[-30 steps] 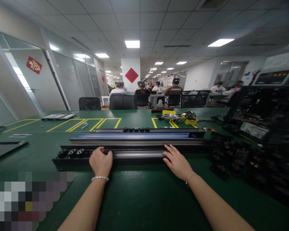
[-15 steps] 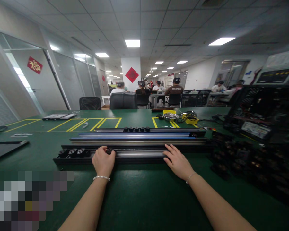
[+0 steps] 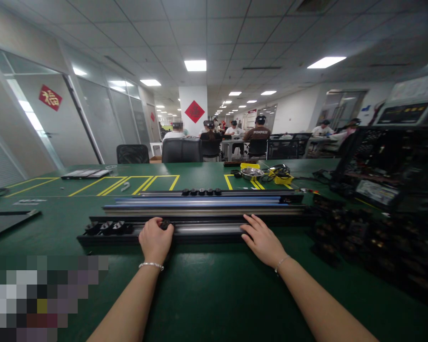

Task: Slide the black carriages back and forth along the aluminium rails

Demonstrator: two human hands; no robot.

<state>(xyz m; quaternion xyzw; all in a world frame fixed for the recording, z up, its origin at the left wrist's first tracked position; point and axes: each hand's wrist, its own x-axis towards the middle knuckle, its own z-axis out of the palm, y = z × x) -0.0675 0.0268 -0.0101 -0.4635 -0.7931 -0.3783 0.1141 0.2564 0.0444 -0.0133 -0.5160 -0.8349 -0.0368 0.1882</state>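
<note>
In front of me a long black rail [image 3: 207, 230] with a silvery strip along its length lies across the table. Three small round black modules [image 3: 106, 227] sit in a row at its left end. My left hand [image 3: 156, 241] is closed around another round black module [image 3: 165, 224] on the rail, to the right of those three; fingers partly hide it. Farther right, my right hand [image 3: 262, 241] rests its outstretched fingertips on the rail, holding nothing.
Behind it lie a blue-edged rail [image 3: 199, 202] and a rail with several black modules [image 3: 201, 192]. A dark heap of parts [image 3: 364, 237] and an opened machine case [image 3: 378, 166] stand at right. A metal bowl [image 3: 252, 174] is farther back. People sit at far tables.
My left hand has slid slightly to the right along the rail, together with the black module. My right hand keeps its place on the rail. The view has shifted a little.
</note>
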